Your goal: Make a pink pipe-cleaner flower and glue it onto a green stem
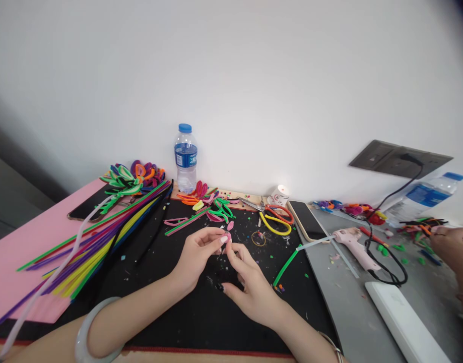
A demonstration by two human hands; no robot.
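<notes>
Currently L hand (pixel 198 253), R hand (pixel 254 285): fingers pinching pink piece (pixel 230 227) over blk mat (pixel 171 322).

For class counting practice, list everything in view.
Fuzzy piece: 1, pink, centre
Pipe cleaners: many, multicoloured, left
Loops: several, multicoloured, back
Bottles: 2, clear, back
Scissors: 1, red-yellow, back
Phones: 2, dark, either side
Roll: 1, white, back
Glue gun: 1, pink, right
Cord: 1, black, right
Socket panel: 1, grey, wall
Block: 1, white, right
Mat: 1, black, centre
Scraps: many, mixed, scattered
Sheet: 1, pink, left
Co-worker's hand: 1, right
Left hand, right hand: 1 each, centre
</notes>
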